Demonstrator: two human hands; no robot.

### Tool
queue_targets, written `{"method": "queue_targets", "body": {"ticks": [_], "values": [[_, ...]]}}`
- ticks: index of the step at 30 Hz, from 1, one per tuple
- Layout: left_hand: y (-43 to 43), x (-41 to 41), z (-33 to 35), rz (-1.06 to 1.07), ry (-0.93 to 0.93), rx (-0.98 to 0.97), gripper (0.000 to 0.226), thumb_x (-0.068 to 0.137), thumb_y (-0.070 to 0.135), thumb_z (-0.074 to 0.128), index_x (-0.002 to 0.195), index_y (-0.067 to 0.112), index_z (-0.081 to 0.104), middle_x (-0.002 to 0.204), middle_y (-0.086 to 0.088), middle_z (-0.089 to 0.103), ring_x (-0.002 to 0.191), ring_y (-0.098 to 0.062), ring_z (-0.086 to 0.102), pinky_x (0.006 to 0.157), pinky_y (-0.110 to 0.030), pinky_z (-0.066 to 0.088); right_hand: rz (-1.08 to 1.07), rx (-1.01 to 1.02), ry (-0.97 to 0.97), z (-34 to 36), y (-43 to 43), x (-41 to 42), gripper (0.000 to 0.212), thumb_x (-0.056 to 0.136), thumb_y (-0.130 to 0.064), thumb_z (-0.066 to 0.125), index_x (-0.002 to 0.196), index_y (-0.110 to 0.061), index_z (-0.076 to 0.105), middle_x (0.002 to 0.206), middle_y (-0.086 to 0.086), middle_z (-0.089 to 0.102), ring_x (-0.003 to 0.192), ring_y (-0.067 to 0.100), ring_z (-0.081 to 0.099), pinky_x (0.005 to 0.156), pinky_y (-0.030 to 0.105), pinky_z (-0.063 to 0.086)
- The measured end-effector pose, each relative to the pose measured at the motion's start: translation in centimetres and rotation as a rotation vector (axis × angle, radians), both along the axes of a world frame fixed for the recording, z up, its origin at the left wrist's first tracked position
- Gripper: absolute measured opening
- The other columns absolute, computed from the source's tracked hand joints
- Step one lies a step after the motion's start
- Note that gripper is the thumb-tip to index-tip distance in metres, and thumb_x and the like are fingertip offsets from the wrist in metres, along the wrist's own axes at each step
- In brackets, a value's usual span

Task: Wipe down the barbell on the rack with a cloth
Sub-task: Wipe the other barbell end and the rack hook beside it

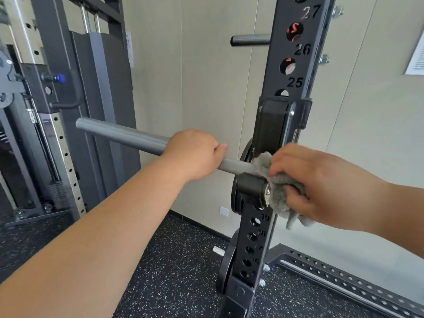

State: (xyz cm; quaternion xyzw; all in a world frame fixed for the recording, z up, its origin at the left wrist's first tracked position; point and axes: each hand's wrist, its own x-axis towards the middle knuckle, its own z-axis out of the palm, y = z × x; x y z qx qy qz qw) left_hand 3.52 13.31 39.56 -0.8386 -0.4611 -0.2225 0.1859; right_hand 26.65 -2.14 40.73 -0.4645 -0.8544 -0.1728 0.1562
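One long grey metal barbell (121,136) lies across our view, its free end far off to the upper left and its near end resting in the black steel hook (250,187) on the rack. That long axis, slanting down from left to right, is what we judge the wipe must follow.

Our crumpled grey fleecy cloth (278,203) sits at the hook end, bunched against the bar just where it meets the hook. Our right hand (309,180) has its fingers curled tight round the cloth and presses it there. Our left hand (195,154) is wrapped over the bar just left of the cloth, with fingers closed round the shaft, steadying it.

Nearly all of the bare bar lies to the left of the cloth, past the left hand. The right hand is thus the nearer to the work, and we reckon the left would have to give way for a full stroke.

Behind stands the tall black numbered upright (296,65).
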Motion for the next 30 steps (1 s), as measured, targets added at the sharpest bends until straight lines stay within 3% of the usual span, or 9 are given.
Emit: {"method": "queue_targets", "body": {"ticks": [3,6,9,13,18,22,25,28,30], "values": [[0.3,1.1,0.1,0.07,0.028,0.058,0.049,0.102,0.041,0.029,0.064,0.016,0.047,0.068,-0.001,0.047,0.074,-0.031,0.049,0.064,-0.034,0.032,0.034,0.031,0.031,0.2,0.7,0.1,0.026,0.091,-0.025,0.062,0.113,-0.025,0.075,0.115,-0.013,0.065,0.092,0.007,0.068,0.081,0.028,0.059],[0.6,1.0,-0.2,0.095,0.024,0.113,0.048,0.1,0.037,0.03,0.058,0.016,0.038,0.061,-0.001,0.038,0.069,-0.031,0.048,0.06,-0.034,0.029,0.128,0.026,0.09,1.0,2.3,-0.7,0.025,0.092,-0.013,0.068,0.113,-0.022,0.079,0.115,-0.012,0.072,0.096,0.003,0.07,0.088,0.02,0.056],[0.6,0.8,-1.1,0.107,-0.017,0.193,0.045,0.095,0.039,0.024,0.058,0.017,0.038,0.06,-0.001,0.035,0.064,-0.029,0.043,0.058,-0.033,0.026,0.167,-0.032,0.07,1.1,4.8,-2.2,0.024,0.092,-0.001,0.065,0.108,-0.013,0.078,0.111,-0.001,0.077,0.103,0.011,0.069,0.096,0.025,0.054],[0.8,0.7,-2.1,0.098,-0.118,0.257,0.049,0.09,0.038,0.028,0.05,0.017,0.048,0.055,-0.002,0.039,0.057,-0.023,0.035,0.054,-0.03,0.026,0.118,-0.234,0.112,2.0,4.8,-1.3,0.045,0.101,-0.003,0.054,0.137,-0.027,0.065,0.143,-0.019,0.058,0.133,-0.01,0.046,0.116,0.01,0.03],[0.9,0.7,-2.3,0.131,-0.11,0.238,0.047,0.094,0.038,0.031,0.054,0.021,0.048,0.064,-0.002,0.048,0.063,-0.021,0.044,0.056,-0.031,0.029,0.098,-0.278,0.059,2.5,2.8,1.8,0.052,0.099,0.0,0.054,0.139,-0.032,0.062,0.144,-0.026,0.052,0.132,-0.019,0.037,0.114,0.005,0.026],[0.8,1.1,-1.7,0.169,-0.087,0.199,0.045,0.091,0.042,0.025,0.058,0.022,0.048,0.071,-0.003,0.05,0.071,-0.026,0.05,0.062,-0.033,0.03,0.125,-0.26,-0.012,2.0,4.5,-0.3,0.046,0.102,-0.004,0.048,0.141,-0.024,0.062,0.148,-0.016,0.052,0.135,0.003,0.051,0.118,0.025,0.037],[0.7,1.2,-1.6,0.165,-0.103,0.191,0.044,0.088,0.041,0.024,0.051,0.021,0.037,0.066,-0.002,0.043,0.073,-0.028,0.05,0.062,-0.034,0.031,0.091,-0.341,-0.008,2.0,4.6,-1.1,0.054,0.104,-0.003,0.041,0.152,-0.026,0.045,0.159,-0.016,0.037,0.145,0.004,0.037,0.121,0.015,0.018],[0.5,1.3,-1.7,0.171,-0.115,0.187,0.043,0.087,0.041,0.023,0.048,0.024,0.03,0.064,0.001,0.038,0.072,-0.029,0.05,0.06,-0.034,0.031,0.094,-0.393,0.038,2.3,3.3,0.3,0.053,0.102,-0.004,0.043,0.148,-0.031,0.051,0.153,-0.022,0.045,0.134,0.007,0.054,0.118,0.028,0.037],[0.4,1.3,-1.6,0.176,-0.087,0.193,0.043,0.086,0.042,0.021,0.049,0.023,0.033,0.064,0.001,0.038,0.07,-0.028,0.05,0.059,-0.034,0.03,0.055,-0.364,-0.045,2.7,2.2,1.4,0.057,0.1,-0.003,0.046,0.143,-0.039,0.055,0.149,-0.031,0.044,0.134,-0.001,0.051,0.119,0.02,0.033]]}}
